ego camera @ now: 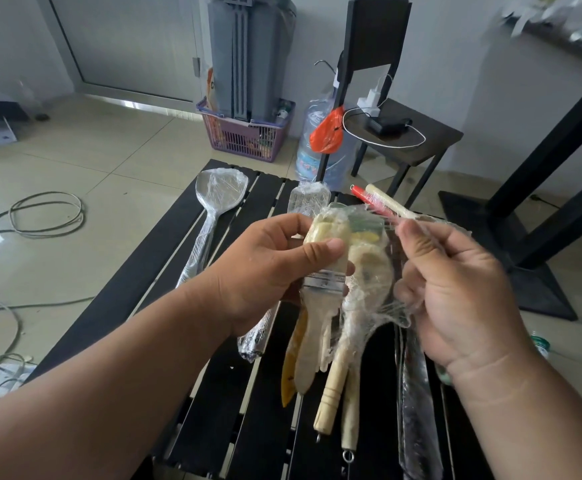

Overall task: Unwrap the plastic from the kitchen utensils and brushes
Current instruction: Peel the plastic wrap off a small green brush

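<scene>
Two hands hold one bundle of brushes and wooden utensils [338,292] above the black slatted table [164,258]. The left hand [268,268] grips the bundle at the brush heads, with the thumb pressed on the bristles, and the right hand [455,289] pinches the loosened plastic wrap [391,271], which is stretched away from the right side of the bundle. On the table behind lie a wrapped spatula [209,216] and a wrapped red and cream pair of handles [379,202].
</scene>
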